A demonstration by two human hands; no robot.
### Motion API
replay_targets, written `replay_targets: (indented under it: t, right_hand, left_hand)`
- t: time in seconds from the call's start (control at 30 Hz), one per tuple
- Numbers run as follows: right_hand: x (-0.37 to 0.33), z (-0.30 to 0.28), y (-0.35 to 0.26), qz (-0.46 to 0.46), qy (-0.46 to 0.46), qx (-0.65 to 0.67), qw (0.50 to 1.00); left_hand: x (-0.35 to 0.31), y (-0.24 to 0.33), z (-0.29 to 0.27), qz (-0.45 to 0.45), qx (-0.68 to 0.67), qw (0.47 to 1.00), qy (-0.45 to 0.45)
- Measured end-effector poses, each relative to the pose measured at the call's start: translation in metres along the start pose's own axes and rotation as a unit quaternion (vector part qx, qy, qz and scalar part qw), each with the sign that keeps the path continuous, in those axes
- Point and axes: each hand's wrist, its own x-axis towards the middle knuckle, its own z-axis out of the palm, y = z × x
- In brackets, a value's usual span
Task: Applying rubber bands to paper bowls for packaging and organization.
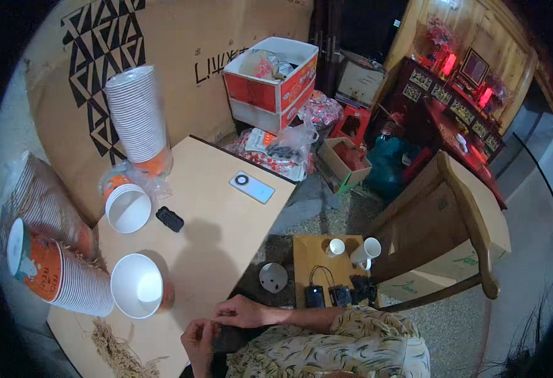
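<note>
At the table's [216, 230] near edge, my left hand [199, 340] and my right hand [242, 312] meet with fingertips pinched together. Anything between them is too small to make out. Just left of them stands an open paper tub [139, 286], white inside and orange outside. A tangle of tan straw-like strands [119, 349] lies on the near left part of the table. Beyond the tub are a second paper tub [128, 209] on its side, a small black device [169, 218] and a pale phone [252, 187] lying face down.
Tall stacks of nested tubs [138, 116] and another tub stack [78, 277] line the left side. A large cardboard sheet [182, 38] stands behind. On the right are a low wooden stool [311, 255] with a cup and a mug [367, 251], and a wooden chair [472, 220].
</note>
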Motion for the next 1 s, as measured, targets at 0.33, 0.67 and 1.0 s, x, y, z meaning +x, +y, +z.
replay_targets:
  t: [0.33, 0.67, 1.0]
  right_hand:
    - [-0.008, 0.013, -0.022, 0.033, -0.035, -0.007, 0.999]
    - [-0.019, 0.028, -0.014, 0.084, -0.028, -0.004, 0.996]
    - [0.002, 0.025, -0.015, 0.067, 0.128, -0.025, 0.989]
  left_hand:
    - [-0.028, -0.031, -0.02, 0.01, 0.102, 0.994, 0.025]
    - [-0.042, -0.012, -0.025, -0.016, 0.202, 0.978, 0.041]
    - [0.025, 0.047, -0.086, 0.312, 0.537, 0.767, 0.162]
